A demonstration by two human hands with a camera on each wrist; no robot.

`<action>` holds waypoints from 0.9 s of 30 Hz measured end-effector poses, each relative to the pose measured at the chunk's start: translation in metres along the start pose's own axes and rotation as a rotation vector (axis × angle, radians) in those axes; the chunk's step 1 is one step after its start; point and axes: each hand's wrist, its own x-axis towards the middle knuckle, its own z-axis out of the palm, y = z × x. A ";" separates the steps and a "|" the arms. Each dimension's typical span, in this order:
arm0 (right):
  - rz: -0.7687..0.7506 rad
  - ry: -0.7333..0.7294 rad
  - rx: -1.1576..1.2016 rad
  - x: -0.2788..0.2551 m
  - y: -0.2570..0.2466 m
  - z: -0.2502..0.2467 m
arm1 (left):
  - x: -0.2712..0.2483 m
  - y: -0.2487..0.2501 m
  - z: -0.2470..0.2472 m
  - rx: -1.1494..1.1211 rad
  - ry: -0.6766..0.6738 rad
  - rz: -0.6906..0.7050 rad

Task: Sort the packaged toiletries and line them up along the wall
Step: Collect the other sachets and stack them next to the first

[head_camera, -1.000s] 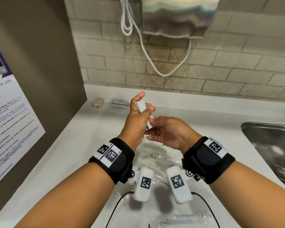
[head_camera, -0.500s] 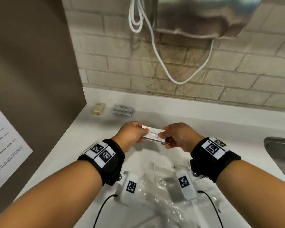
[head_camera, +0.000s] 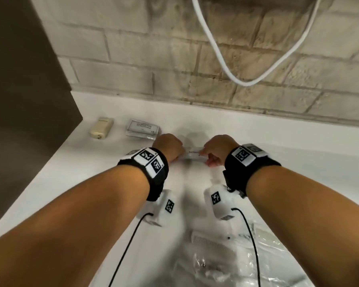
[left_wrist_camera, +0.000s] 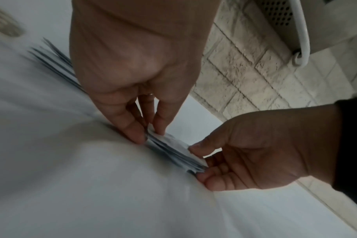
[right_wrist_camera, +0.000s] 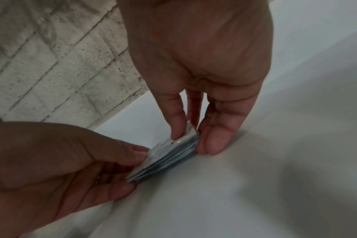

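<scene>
A thin stack of white sachets [head_camera: 193,155] is held edge-down on the white counter [head_camera: 75,172], just right of a flat wrapped packet [head_camera: 143,128] and a beige soap bar [head_camera: 101,128] near the wall. My left hand [head_camera: 167,146] pinches the stack's left end and my right hand [head_camera: 218,149] pinches its right end. In the left wrist view my left hand [left_wrist_camera: 147,135] has thumb and fingers pressed on the sachets [left_wrist_camera: 173,151]. In the right wrist view my right hand [right_wrist_camera: 190,141] pinches the sachets [right_wrist_camera: 169,159] from both sides.
A brick wall [head_camera: 174,79] backs the counter, with a white cable [head_camera: 243,79] looping down it. A brown panel [head_camera: 19,100] closes the left side. Near me lie clear plastic packets [head_camera: 236,264] and a white comb [head_camera: 211,243].
Both hands have carried the sachet stack from in front of me down and forward to the counter beside the wrapped packet. My head has moved closer to the wall.
</scene>
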 end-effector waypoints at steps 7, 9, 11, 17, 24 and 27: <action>0.039 0.029 0.037 0.014 0.006 -0.002 | 0.004 -0.001 0.005 0.387 0.036 0.200; 0.027 0.027 0.046 0.016 0.008 -0.003 | 0.002 -0.002 0.008 0.550 -0.008 0.260; 0.020 0.030 0.010 0.014 0.006 -0.003 | -0.001 -0.001 0.010 0.643 -0.002 0.312; -0.506 0.222 -0.634 -0.006 0.006 -0.008 | 0.000 -0.001 0.009 0.667 0.004 0.349; -0.614 0.156 -0.995 -0.007 0.019 -0.004 | 0.001 -0.004 0.009 0.687 0.036 0.405; -0.632 0.193 -0.997 0.001 0.017 -0.002 | 0.005 -0.002 0.009 0.779 0.098 0.435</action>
